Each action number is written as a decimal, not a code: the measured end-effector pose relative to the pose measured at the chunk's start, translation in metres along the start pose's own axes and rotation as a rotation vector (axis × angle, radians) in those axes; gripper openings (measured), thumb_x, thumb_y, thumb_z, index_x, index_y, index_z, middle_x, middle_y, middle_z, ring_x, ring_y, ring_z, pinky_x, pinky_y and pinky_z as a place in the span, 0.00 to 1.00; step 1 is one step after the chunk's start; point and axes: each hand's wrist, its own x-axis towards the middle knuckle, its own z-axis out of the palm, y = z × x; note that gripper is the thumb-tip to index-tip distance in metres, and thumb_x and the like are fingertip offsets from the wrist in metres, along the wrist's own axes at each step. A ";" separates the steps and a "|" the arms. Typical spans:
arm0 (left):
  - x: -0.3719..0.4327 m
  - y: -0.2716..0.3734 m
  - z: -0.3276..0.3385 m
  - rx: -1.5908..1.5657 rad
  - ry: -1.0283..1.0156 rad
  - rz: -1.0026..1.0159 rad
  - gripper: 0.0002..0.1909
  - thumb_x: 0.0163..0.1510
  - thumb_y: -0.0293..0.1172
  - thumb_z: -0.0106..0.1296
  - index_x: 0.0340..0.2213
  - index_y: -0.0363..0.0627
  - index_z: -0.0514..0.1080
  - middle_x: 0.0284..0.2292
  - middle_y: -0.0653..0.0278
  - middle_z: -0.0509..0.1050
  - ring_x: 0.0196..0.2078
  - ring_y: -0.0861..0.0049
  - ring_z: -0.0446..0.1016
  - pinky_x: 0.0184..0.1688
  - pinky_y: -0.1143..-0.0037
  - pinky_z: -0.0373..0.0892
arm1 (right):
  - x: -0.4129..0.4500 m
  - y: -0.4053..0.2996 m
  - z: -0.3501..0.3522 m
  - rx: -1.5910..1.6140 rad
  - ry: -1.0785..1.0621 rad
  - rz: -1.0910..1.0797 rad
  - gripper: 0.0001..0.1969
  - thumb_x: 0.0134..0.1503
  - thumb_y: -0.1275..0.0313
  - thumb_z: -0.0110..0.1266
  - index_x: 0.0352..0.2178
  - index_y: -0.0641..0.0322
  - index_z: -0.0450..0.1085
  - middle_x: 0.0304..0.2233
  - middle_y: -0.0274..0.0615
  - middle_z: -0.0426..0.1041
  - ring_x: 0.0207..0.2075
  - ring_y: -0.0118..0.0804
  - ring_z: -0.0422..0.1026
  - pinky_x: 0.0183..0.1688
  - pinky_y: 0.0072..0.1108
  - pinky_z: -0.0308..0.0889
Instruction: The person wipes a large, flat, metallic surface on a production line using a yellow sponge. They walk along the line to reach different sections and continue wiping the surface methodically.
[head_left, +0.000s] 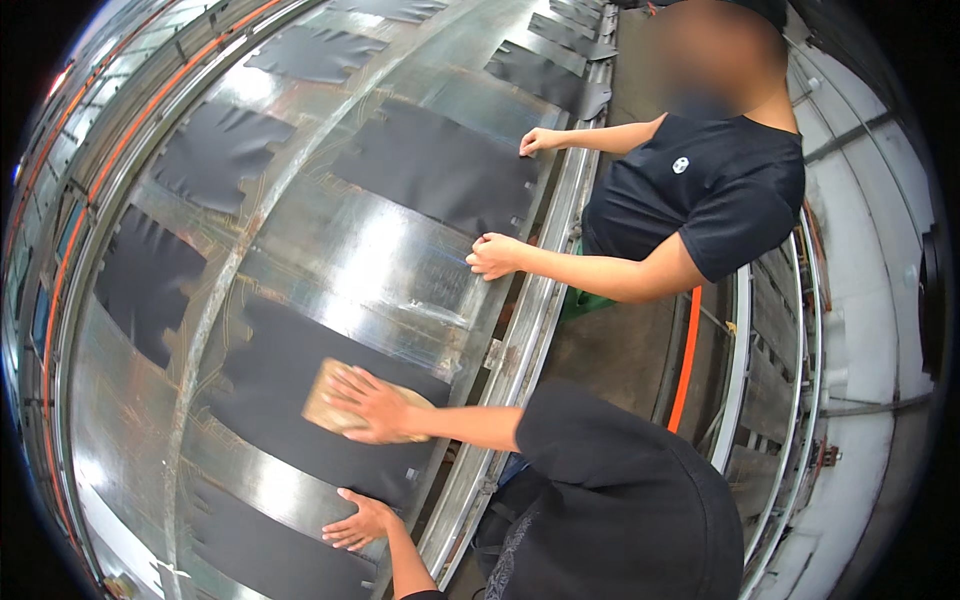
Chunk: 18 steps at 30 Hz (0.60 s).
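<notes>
My right hand lies flat, fingers spread, on a tan pad or folded cloth; some blur shows around it. Beneath the pad, a dark grey leather-like sheet with ragged edges lies spread on a shiny metal plate. Lower in the picture, my left hand has its fingers apart and holds nothing. It rests at the upper edge of another dark grey sheet, partly over bare metal. Small pale tabs mark the near corners of these sheets.
Beside me a co-worker in a dark shirt has both hands at the plate's near edge, one at the corner of a dark sheet. More sheets lie beyond a pale seam. A metal rail borders the near side.
</notes>
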 end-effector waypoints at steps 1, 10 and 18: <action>0.002 -0.001 0.003 -0.006 0.009 0.015 0.60 0.55 0.79 0.42 0.71 0.40 0.46 0.72 0.52 0.47 0.75 0.48 0.40 0.71 0.45 0.42 | 0.029 0.003 0.000 0.010 0.060 0.005 0.43 0.59 0.47 0.54 0.71 0.52 0.51 0.74 0.51 0.45 0.75 0.56 0.40 0.74 0.48 0.36; 0.008 0.003 -0.002 0.014 0.025 0.011 0.61 0.54 0.79 0.45 0.70 0.40 0.47 0.72 0.51 0.47 0.75 0.50 0.43 0.71 0.46 0.43 | -0.052 -0.060 0.031 0.178 -0.190 -0.173 0.44 0.60 0.49 0.54 0.72 0.51 0.48 0.75 0.50 0.42 0.76 0.52 0.37 0.75 0.45 0.33; 0.000 0.003 0.000 -0.003 0.055 0.005 0.62 0.52 0.81 0.44 0.70 0.41 0.49 0.72 0.53 0.49 0.74 0.48 0.44 0.71 0.45 0.43 | -0.009 0.033 -0.025 -0.053 0.080 0.123 0.43 0.60 0.45 0.53 0.71 0.48 0.51 0.74 0.50 0.45 0.75 0.56 0.41 0.74 0.49 0.35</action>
